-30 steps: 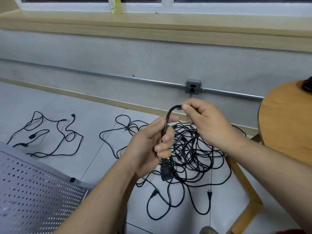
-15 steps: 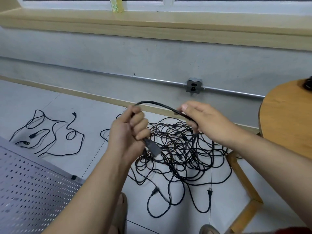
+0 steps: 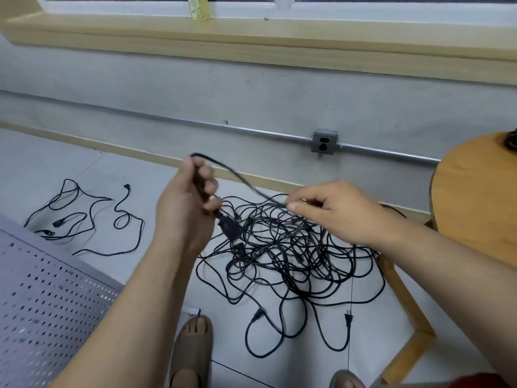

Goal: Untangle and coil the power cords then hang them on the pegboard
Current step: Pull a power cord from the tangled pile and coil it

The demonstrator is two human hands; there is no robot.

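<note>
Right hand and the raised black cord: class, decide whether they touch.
Touching. The head view shows the right hand pinching the raised black cord between thumb and fingertips.

Black tangled power cords [image 3: 293,247] on floor

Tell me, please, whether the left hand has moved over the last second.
Yes: the left hand has moved leftward and slightly up, farther from the wall outlet.

Bare forearms [image 3: 145,289], taupe open-toed slide sandals [image 3: 193,351], red garment [image 3: 447,383] at the lap.
</note>
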